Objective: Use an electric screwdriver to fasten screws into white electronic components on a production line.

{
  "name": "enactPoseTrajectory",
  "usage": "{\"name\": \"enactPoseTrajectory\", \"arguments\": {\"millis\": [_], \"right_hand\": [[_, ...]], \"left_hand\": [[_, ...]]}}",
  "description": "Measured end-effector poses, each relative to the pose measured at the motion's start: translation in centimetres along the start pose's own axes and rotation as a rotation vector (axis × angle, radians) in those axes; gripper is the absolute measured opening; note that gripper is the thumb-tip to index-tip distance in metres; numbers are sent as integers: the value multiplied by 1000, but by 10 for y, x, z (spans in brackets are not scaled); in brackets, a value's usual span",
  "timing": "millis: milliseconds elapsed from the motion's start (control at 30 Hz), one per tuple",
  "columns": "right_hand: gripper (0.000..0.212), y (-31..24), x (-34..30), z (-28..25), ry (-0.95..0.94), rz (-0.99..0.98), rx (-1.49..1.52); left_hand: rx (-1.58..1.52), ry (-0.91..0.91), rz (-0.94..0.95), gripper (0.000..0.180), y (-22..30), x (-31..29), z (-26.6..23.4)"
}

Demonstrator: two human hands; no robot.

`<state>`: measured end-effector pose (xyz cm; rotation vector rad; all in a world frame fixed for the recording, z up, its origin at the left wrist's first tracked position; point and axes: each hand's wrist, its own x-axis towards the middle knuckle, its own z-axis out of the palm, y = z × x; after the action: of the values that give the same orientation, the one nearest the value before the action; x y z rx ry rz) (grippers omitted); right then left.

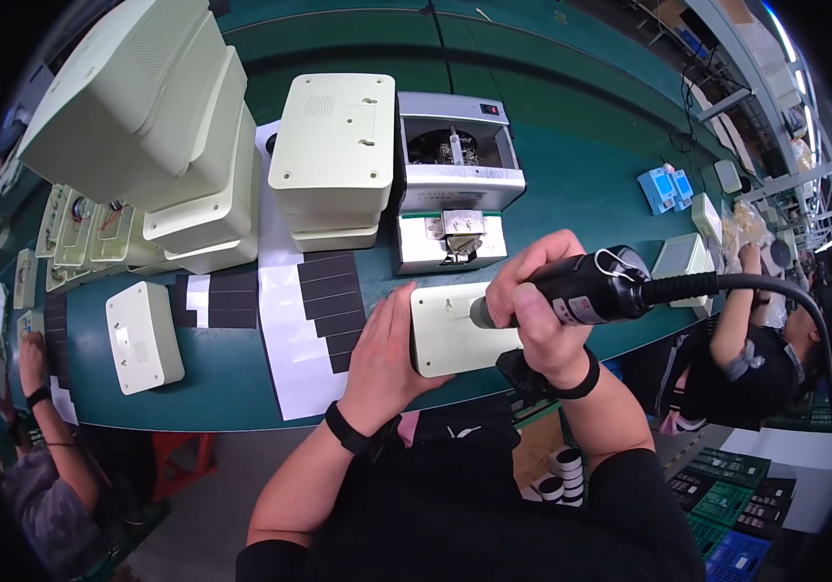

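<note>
Near the front edge of the green table (222, 383), a cream box (447, 341) lies between the hands, its long axis apparently running left to right. The left hand (385, 351), fingers straight, braces its left end; the right hand (544, 315), nearer its hidden right end, is clenched around a black power screwdriver (586, 283). The screwdriver's pale label (579, 310) is too small to read.

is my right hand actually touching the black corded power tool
Touching: the head view shows your right hand wrapped around the black power tool.
</note>
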<state>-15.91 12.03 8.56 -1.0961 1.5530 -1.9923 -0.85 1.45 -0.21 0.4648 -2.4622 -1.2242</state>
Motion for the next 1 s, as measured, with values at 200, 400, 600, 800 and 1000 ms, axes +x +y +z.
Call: {"name": "enactPoseTrajectory", "arguments": {"millis": [200,400,600,800,1000], "right_hand": [[25,4,-2,0,17,-2,53],[27,-3,5,0,-62,27,-29],[25,-41,39,7,-64,-101,152],[21,-34,65,9,91,-150,25],[25,-47,14,19,-42,34,185]], "left_hand": [[-2,3,-1,112,2,1,-1],[7,3,1,111,-1,2,-2],[43,12,19,110,1,-1,-1],[46,31,24,108,4,-2,3],[36,40,-3,107,3,-6,-1]]}}
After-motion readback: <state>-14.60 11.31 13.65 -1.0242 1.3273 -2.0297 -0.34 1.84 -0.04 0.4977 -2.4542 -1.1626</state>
